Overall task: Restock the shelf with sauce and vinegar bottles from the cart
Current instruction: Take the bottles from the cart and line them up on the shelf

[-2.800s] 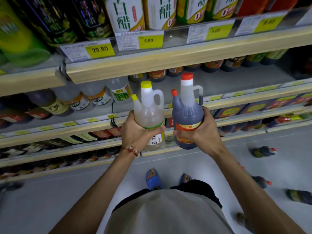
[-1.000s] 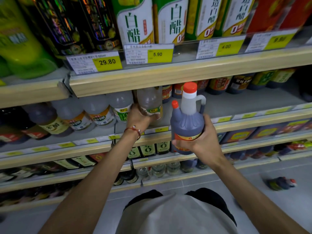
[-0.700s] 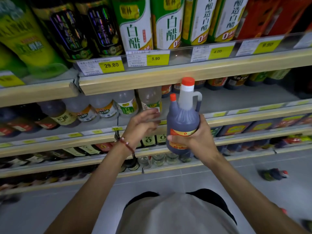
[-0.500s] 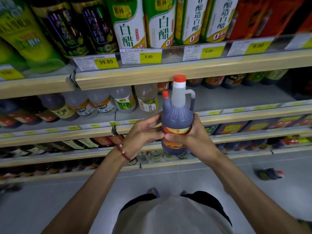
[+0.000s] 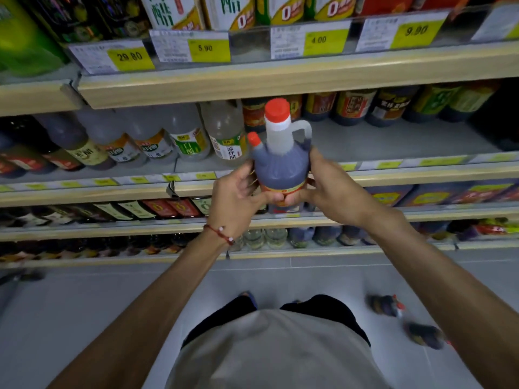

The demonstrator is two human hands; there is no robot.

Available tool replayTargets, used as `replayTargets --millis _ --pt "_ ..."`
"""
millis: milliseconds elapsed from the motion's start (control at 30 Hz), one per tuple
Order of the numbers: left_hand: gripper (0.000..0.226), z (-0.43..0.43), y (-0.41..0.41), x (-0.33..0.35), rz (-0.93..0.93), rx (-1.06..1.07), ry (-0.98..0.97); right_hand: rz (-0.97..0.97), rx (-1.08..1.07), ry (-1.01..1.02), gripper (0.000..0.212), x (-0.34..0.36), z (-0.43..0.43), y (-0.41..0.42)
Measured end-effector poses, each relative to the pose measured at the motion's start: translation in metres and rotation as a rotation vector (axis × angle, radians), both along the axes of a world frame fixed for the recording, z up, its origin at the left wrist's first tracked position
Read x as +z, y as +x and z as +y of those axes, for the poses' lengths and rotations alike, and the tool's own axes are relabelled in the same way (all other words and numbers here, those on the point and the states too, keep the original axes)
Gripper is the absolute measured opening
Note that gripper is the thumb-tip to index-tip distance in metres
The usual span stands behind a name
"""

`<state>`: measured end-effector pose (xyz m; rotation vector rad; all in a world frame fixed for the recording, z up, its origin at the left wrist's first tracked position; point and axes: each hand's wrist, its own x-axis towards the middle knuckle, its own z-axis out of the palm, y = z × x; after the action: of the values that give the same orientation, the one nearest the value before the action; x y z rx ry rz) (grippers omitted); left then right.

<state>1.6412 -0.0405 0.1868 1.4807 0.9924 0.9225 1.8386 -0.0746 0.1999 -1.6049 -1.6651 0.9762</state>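
1. The left grip (image 5: 236,197) and right grip (image 5: 331,189) both clasp the dark bottle (image 5: 280,167), which is upright.
2. It is held in front of the shelf (image 5: 407,172), near a clear bottle (image 5: 226,133) standing there.

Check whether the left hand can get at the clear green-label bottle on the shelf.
Probably not yet: the left hand, like the right hand, grips the dark bottle. Freed, nothing seems to block the clear bottle just beyond it.
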Motion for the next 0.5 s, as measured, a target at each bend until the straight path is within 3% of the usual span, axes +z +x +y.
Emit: replayTargets --millis 133,267,500 --pt "0.082 0.024 0.017 -0.012 0.131 -0.003 0.264 0.095 -0.237 0.226 0.074 -0.023 0.005 -0.009" --pt "0.078 0.055 0.027 -0.030 0.225 0.021 0.438 0.127 -0.348 0.337 0.066 -0.042 0.031 -0.005" --pt "0.068 0.100 0.040 -0.070 0.197 0.119 0.413 0.153 -0.340 0.326 0.067 -0.075 0.082 0.004"
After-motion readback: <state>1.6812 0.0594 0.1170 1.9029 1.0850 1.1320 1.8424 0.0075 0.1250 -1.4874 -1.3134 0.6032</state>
